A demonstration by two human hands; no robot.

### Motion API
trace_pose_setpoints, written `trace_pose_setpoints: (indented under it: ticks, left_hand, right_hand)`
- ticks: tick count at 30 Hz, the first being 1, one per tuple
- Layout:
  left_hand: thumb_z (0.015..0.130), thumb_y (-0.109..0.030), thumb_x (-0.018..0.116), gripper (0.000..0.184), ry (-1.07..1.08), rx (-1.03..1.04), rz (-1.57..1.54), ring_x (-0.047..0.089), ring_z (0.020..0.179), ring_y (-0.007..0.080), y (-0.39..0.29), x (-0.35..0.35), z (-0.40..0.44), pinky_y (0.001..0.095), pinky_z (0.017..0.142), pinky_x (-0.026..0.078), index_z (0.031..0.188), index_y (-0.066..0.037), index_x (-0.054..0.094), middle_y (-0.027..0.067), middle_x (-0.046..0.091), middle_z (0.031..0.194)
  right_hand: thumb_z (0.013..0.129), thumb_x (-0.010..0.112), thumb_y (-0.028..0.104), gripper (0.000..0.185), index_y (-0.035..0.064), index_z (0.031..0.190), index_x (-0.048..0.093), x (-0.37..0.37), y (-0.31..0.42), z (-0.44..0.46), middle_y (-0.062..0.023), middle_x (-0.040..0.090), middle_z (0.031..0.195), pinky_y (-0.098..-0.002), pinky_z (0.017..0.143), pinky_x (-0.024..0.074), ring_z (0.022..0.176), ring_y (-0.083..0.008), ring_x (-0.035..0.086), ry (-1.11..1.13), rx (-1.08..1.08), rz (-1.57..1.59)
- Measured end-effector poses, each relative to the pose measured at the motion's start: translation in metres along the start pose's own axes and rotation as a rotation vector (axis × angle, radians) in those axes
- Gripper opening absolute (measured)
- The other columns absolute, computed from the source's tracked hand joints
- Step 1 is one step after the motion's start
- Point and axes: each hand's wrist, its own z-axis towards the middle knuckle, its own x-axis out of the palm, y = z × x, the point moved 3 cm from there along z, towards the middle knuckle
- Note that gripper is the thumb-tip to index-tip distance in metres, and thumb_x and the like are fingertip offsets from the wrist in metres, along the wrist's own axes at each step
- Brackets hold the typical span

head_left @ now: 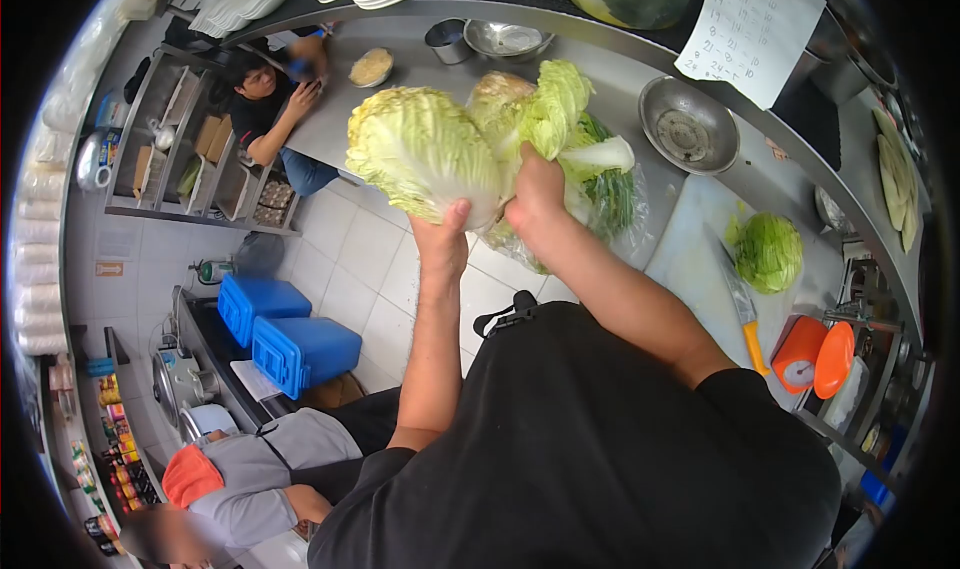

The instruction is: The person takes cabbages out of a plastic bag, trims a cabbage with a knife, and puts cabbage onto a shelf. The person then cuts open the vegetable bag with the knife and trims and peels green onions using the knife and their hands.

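A large pale-green napa cabbage (420,154) is held up over the floor near the counter edge. My left hand (440,234) grips it from below, close to its base, with the thumb on the near side. My right hand (537,189) is closed around a cabbage leaf (562,94) beside the head. Whether the leaf is still joined at the base, I cannot tell. Behind my right hand lies a clear plastic bag (632,214) with green vegetables (608,194) in it.
A white cutting board (690,234) bears a yellow-handled knife (742,304) and a round green lettuce or cabbage (769,253). An orange scale (797,354) and a metal bowl (688,126) are nearby. One person (270,99) sits across; another (255,484) is lower left.
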Motion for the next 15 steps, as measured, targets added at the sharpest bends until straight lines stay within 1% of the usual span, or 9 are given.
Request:
trace_pose_setpoints:
  ticks: [3,6,8,9,11,12,15]
  left_hand:
    - [0.076,-0.032,0.092,0.103,-0.012,-0.019,-0.098,0.050,0.139,0.0291,0.003,-0.004,-0.003,0.0461,0.117,0.042,0.155,-0.002,0.034,0.0134,0.050,0.148]
    - [0.078,-0.037,0.091,0.102,-0.020,-0.043,-0.146,0.050,0.139,0.0297,0.012,-0.010,-0.005,0.0467,0.118,0.042,0.156,-0.002,0.034,0.0130,0.050,0.148]
    - [0.079,-0.039,0.090,0.102,-0.039,-0.074,-0.188,0.050,0.140,0.0295,0.019,-0.014,-0.005,0.0474,0.119,0.042,0.156,-0.003,0.034,0.0125,0.051,0.150]
    - [0.079,-0.041,0.089,0.101,-0.050,-0.092,-0.264,0.050,0.140,0.0295,0.019,-0.015,-0.006,0.0478,0.120,0.042,0.156,-0.004,0.035,0.0120,0.051,0.151]
    - [0.079,-0.046,0.088,0.101,-0.073,-0.128,-0.410,0.049,0.141,0.0296,0.017,-0.019,-0.009,0.0486,0.120,0.042,0.156,-0.005,0.036,0.0110,0.051,0.153]
    - [0.079,-0.052,0.086,0.101,-0.089,-0.097,-0.431,0.049,0.142,0.0307,0.015,-0.020,-0.009,0.0506,0.121,0.042,0.157,-0.008,0.038,0.0099,0.051,0.154]
    - [0.079,-0.054,0.085,0.101,-0.030,-0.108,-0.601,0.049,0.142,0.0320,0.013,-0.045,-0.015,0.0527,0.121,0.041,0.158,-0.012,0.038,0.0105,0.051,0.154]
  right_hand:
    - [0.107,0.051,0.011,0.041,-0.0030,0.145,0.048,-0.004,-0.004,0.004,-0.0174,0.058,0.137,-0.0462,0.101,0.0533,0.120,-0.0307,0.062,0.029,0.023,0.025]
    - [0.109,0.049,0.013,0.041,-0.0055,0.146,0.045,-0.004,-0.002,-0.001,-0.0196,0.058,0.139,-0.0504,0.104,0.0539,0.124,-0.0358,0.062,-0.027,0.025,0.019]
    - [0.109,0.050,0.013,0.042,-0.0059,0.146,0.044,-0.004,0.001,-0.003,-0.0198,0.059,0.138,-0.0508,0.103,0.0542,0.122,-0.0357,0.063,-0.006,0.089,0.103]
    - [0.109,0.050,0.013,0.042,-0.0061,0.146,0.044,-0.004,0.002,-0.003,-0.0198,0.059,0.138,-0.0510,0.103,0.0544,0.122,-0.0357,0.064,0.005,0.120,0.143]
    - [0.108,0.052,0.014,0.042,-0.0049,0.145,0.046,-0.011,0.010,0.005,-0.0187,0.062,0.135,-0.0510,0.100,0.0554,0.119,-0.0351,0.065,0.077,0.149,0.117]
    - [0.108,0.053,0.014,0.042,-0.0044,0.144,0.047,-0.016,0.018,0.007,-0.0181,0.063,0.133,-0.0510,0.099,0.0559,0.118,-0.0348,0.066,0.113,0.164,0.105]
    - [0.108,0.054,0.015,0.036,-0.0030,0.139,0.053,-0.035,0.050,0.001,-0.0150,0.068,0.125,-0.0473,0.095,0.0567,0.116,-0.0333,0.067,0.105,0.045,-0.138]
